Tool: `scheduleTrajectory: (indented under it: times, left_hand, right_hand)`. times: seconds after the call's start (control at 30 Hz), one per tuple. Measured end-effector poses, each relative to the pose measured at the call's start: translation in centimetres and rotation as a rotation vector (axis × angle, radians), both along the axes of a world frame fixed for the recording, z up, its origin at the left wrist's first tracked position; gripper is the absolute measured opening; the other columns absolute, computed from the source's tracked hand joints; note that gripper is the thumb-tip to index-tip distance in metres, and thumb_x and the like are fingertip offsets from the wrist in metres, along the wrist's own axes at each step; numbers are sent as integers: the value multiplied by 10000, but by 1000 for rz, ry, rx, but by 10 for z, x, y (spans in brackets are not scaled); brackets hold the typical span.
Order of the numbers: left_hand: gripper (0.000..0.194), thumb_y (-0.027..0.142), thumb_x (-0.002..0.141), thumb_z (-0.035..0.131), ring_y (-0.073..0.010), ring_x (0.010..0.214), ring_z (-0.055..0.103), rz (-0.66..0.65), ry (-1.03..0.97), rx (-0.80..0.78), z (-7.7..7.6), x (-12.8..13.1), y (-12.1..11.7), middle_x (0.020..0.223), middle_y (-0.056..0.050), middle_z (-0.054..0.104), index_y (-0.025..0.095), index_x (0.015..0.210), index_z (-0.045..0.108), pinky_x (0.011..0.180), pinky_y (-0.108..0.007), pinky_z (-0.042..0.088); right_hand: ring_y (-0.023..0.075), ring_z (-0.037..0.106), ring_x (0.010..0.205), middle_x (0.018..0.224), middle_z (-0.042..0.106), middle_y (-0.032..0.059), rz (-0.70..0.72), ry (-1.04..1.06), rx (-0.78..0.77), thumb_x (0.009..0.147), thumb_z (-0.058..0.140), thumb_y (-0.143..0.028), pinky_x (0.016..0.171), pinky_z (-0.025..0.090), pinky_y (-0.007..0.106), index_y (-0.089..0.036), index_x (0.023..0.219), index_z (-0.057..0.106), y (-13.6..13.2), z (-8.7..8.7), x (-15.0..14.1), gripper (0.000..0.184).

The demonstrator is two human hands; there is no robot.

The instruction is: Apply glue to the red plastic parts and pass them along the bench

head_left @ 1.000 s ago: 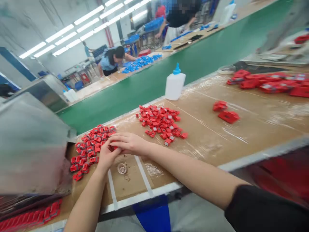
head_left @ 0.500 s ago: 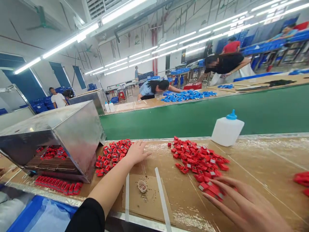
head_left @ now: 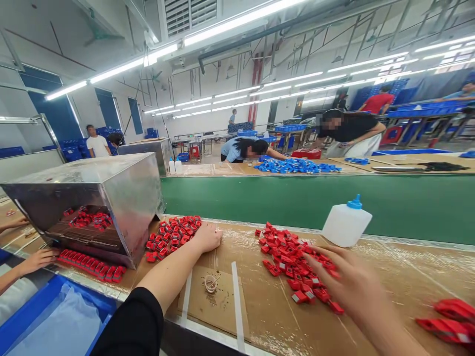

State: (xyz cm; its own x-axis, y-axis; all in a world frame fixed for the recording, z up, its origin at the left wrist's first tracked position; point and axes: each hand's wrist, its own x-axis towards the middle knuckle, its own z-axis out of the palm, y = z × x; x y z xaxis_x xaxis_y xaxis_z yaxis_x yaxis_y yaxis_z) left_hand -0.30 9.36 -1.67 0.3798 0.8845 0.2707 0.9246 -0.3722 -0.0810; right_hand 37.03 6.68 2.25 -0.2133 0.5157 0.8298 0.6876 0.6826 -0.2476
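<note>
My right hand (head_left: 351, 277) is over the right-hand pile of small red plastic pieces (head_left: 284, 249), fingers apart and slightly blurred, with the fingertips at the pile's right side. Each piece has a grey or white patch. My left hand (head_left: 208, 237) rests low at the right edge of another pile of red pieces (head_left: 172, 235), which stand in loose rows. Its fingers bend down past the knuckles and are mostly hidden, so whether they hold a piece cannot be seen. Between the piles, a small round cup (head_left: 210, 283) sits on a taped cardboard sheet (head_left: 222, 311).
A metal hood (head_left: 129, 198) with red pieces inside stands left. A co-worker's hand (head_left: 40, 260) is beside a row of red pieces (head_left: 91, 267) there. A white squeeze bottle (head_left: 347, 225) stands before the green belt (head_left: 237, 198). Larger red parts (head_left: 451, 321) lie right.
My hands were together over a red piece beside the left pile, then parted. My right hand went to the right pile and moved further over it. A co-worker's hand appeared at left.
</note>
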Motion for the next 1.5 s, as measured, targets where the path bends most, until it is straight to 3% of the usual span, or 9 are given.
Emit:
scheduleTrajectory:
  times: [0.13, 0.23, 0.47, 0.6, 0.73, 1.0, 1.2, 1.4, 1.5]
  left_hand:
    - [194, 198, 903, 566, -331, 1090, 611, -124, -109, -22, 4, -2, -2, 1060, -231, 673, 105, 992, 712, 972, -485, 435]
    - [96, 183, 841, 631, -313, 1037, 630, -191, -305, -56, 6, -2, -8, 976, -195, 680, 135, 889, 698, 980, -462, 452]
    - [214, 349, 855, 690, -248, 997, 647, -75, -1222, 17, 19, 4, -21, 1005, -115, 697, 208, 1017, 687, 961, -395, 505]
    - [355, 481, 948, 530, -200, 893, 691, 77, -1808, -2, 30, -8, -38, 1021, -110, 692, 185, 1123, 619, 807, -353, 576]
    - [250, 391, 898, 608, -230, 978, 732, 138, -2121, -240, 37, -22, -66, 974, -102, 697, 175, 1025, 605, 786, -343, 613]
    - [430, 104, 691, 773, -204, 934, 726, 97, -2143, -639, 22, -19, -98, 1109, -88, 717, 187, 1098, 662, 588, -219, 566]
    - [355, 340, 891, 681, -285, 1176, 700, 104, -2228, -682, 21, -18, -96, 1393, -129, 649, 213, 1219, 633, 718, -267, 610]
    - [398, 473, 942, 609, -92, 576, 637, 68, -2152, -699, 20, -18, -89, 1438, -149, 618, 198, 1229, 633, 398, -205, 458]
    - [386, 469, 929, 646, -63, 527, 559, 26, -2101, -664, 15, -15, -87, 1373, -166, 648, 170, 1172, 643, 366, -184, 383]
  right_hand:
    - [250, 674, 952, 1046, 718, 98, 297, 142, -125, 1000, 550, -450, 842, 538, 422, -236, 1065, 715, 12, 23, -104, 278]
    - [192, 620, 786, 959, 694, 79, 411, 320, -205, 1012, 543, -411, 721, 524, 352, -214, 1088, 695, 12, 7, -148, 261]
    - [188, 598, 785, 928, 666, 70, 481, 380, -283, 1011, 536, -413, 721, 493, 331, -212, 1077, 659, 7, -41, -155, 244]
    - [171, 574, 706, 744, 621, 38, 555, -45, -434, 1031, 450, -483, 667, 412, 298, -196, 779, 593, 4, -35, -155, 407]
    - [157, 525, 647, 682, 615, 37, 601, -456, -531, 1019, 437, -533, 638, 314, 288, -184, 686, 546, -1, -26, -162, 495]
    - [121, 463, 610, 676, 590, 21, 805, -552, -520, 1019, 457, -389, 614, 278, 272, -175, 668, 513, -11, -21, -163, 415]
    - [121, 469, 616, 691, 606, 26, 789, -550, -539, 1019, 480, -449, 612, 270, 271, -171, 691, 557, -12, -24, -165, 437]
    - [129, 483, 636, 716, 615, 38, 839, -551, -545, 1068, 355, -399, 650, 298, 273, -173, 720, 546, -11, -23, -163, 456]
    - [124, 478, 626, 703, 606, 29, 862, -555, -531, 1053, 402, -446, 638, 295, 269, -177, 709, 534, -13, -22, -162, 456]
